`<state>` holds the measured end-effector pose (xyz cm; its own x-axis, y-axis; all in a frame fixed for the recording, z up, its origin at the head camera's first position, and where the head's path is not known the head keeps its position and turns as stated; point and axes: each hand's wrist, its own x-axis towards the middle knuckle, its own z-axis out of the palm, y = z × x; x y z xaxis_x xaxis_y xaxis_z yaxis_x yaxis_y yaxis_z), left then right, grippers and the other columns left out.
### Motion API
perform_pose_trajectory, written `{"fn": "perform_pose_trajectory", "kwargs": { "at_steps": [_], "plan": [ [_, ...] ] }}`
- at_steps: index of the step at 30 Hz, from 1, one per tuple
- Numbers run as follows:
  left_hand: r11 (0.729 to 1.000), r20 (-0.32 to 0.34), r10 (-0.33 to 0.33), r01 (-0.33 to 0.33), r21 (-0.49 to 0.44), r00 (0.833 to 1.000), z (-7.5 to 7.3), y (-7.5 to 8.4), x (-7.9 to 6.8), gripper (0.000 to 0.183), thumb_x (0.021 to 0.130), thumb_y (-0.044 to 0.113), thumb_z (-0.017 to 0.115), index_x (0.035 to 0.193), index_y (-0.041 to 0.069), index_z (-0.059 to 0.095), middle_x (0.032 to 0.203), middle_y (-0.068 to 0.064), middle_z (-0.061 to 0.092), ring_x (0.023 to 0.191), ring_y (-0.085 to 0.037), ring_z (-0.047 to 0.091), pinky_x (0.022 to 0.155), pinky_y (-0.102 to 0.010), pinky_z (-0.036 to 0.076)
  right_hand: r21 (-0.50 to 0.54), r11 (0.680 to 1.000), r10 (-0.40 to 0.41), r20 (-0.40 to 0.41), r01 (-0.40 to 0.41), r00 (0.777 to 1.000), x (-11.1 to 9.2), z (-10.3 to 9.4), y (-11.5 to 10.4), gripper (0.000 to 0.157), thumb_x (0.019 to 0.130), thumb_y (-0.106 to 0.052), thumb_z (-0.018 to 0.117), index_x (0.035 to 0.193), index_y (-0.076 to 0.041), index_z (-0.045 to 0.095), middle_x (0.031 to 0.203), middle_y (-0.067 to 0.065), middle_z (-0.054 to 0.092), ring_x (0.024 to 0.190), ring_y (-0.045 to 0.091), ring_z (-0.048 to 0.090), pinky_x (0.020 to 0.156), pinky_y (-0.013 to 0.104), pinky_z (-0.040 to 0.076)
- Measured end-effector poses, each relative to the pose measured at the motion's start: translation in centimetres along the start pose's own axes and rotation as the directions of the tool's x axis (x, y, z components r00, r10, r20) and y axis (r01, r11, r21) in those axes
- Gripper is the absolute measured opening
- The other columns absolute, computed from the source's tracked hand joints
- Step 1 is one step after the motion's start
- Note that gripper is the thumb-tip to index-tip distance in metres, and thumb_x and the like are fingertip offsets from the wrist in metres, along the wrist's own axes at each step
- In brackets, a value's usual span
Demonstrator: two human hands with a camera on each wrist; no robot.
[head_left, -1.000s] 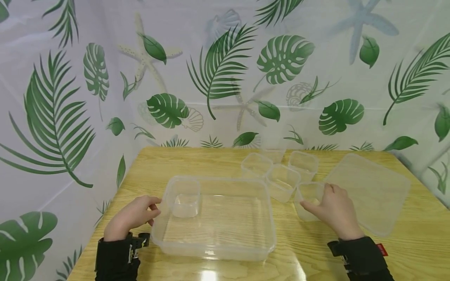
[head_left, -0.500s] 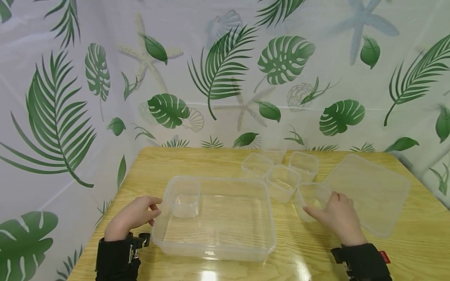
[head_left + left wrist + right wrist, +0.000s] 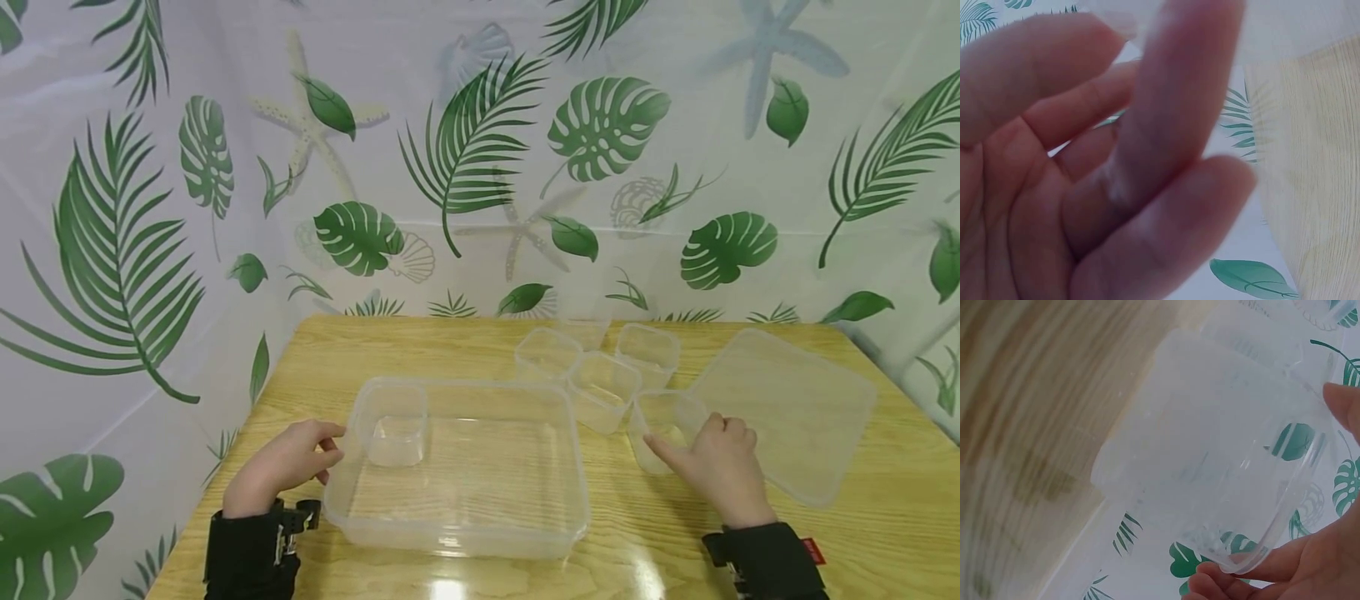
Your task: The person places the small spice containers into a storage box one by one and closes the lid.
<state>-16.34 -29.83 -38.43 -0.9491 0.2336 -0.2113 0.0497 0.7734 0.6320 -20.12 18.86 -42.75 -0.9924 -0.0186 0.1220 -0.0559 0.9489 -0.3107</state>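
Note:
A large clear plastic container (image 3: 525,533) sits on the wooden table (image 3: 465,342), with a small clear tub (image 3: 392,427) standing in its far left corner. My left hand (image 3: 328,443) holds the container's left rim, fingers curled at the corner; in the left wrist view only its blurred fingers (image 3: 1147,156) show, close up. To the right of the container, my right hand (image 3: 693,446) grips another small clear tub (image 3: 662,421), thumb on the near side and fingers on the right wall. In the right wrist view that tub (image 3: 1210,450) looks tilted, with my fingertips (image 3: 1254,575) under its rim.
Three more small clear tubs (image 3: 547,350) (image 3: 603,387) (image 3: 649,345) stand behind the held one. A flat clear lid (image 3: 795,400) lies at the right of the table. A leaf-printed curtain (image 3: 480,150) hangs close behind and to the left.
My right hand has shifted slightly toward me and to the right, with the small tub still in its grip. The left hand and the large container have not moved.

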Motion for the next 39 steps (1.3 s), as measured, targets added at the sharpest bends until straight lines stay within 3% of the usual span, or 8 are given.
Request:
{"fn": "perform_pose_trajectory", "kwargs": {
  "at_steps": [3,11,20,26,30,39],
  "plan": [
    [1.000,0.000,0.004,-0.004,0.003,1.000,0.0,0.0,0.0,0.043,0.089,0.012,0.051,0.126,-0.010,0.044,0.082,-0.005,0.054,0.062,-0.019,0.056,0.056,-0.032,0.039,-0.004,1.000,-0.009,-0.025,0.009,1.000,0.0,0.2,0.0,0.090,0.079,-0.067,0.047,0.090,0.023,0.042,0.078,0.030,0.035,0.073,0.043,0.034,0.071,0.052,0.029],
    [1.000,0.000,0.020,-0.020,0.017,1.000,0.0,0.0,-0.1,0.043,0.089,0.011,0.050,0.126,-0.010,0.045,0.081,-0.005,0.055,0.061,-0.019,0.056,0.054,-0.031,0.037,0.061,0.998,0.008,-0.031,-0.006,0.999,0.3,0.8,0.6,0.101,0.076,-0.071,0.046,0.099,0.027,0.040,0.087,0.037,0.036,0.082,0.049,0.033,0.076,0.057,0.028],
    [1.000,-0.003,0.017,-0.017,0.010,1.000,0.1,0.1,0.0,0.043,0.089,0.011,0.050,0.126,-0.010,0.044,0.082,-0.004,0.054,0.062,-0.020,0.056,0.056,-0.032,0.039,0.118,0.988,0.092,0.075,-0.100,0.993,-0.3,0.0,0.3,0.108,0.078,-0.067,0.048,0.117,0.031,0.025,0.108,0.048,0.027,0.098,0.058,0.028,0.081,0.060,0.031],
    [0.999,-0.001,0.026,-0.025,0.022,1.000,0.0,0.1,-0.2,0.043,0.089,0.011,0.050,0.126,-0.010,0.044,0.082,-0.004,0.055,0.061,-0.018,0.055,0.055,-0.031,0.037,0.176,0.975,0.118,0.097,-0.134,0.988,-1.0,-1.0,-0.3,0.113,0.077,-0.068,0.048,0.124,0.029,0.017,0.116,0.049,0.021,0.104,0.060,0.024,0.083,0.063,0.029],
    [0.999,-0.002,0.023,-0.023,0.024,1.000,-0.1,0.1,-0.2,0.043,0.090,0.011,0.050,0.126,-0.010,0.044,0.082,-0.006,0.055,0.060,-0.017,0.054,0.054,-0.031,0.036,0.224,0.969,0.089,0.078,-0.105,0.993,-1.5,-1.9,-1.3,0.110,0.077,-0.065,0.052,0.129,0.025,0.015,0.120,0.046,0.021,0.107,0.057,0.024,0.082,0.062,0.031],
    [1.000,-0.005,0.015,-0.015,0.022,1.000,0.0,0.1,-0.1,0.043,0.089,0.012,0.050,0.126,-0.010,0.044,0.081,-0.004,0.055,0.061,-0.017,0.055,0.055,-0.031,0.037,0.347,0.933,-0.084,-0.063,0.101,0.994,-3.2,-4.0,-5.1,0.095,0.078,-0.048,0.064,0.136,0.013,0.021,0.124,0.033,0.029,0.104,0.043,0.037,0.080,0.055,0.036]
  ]
}}
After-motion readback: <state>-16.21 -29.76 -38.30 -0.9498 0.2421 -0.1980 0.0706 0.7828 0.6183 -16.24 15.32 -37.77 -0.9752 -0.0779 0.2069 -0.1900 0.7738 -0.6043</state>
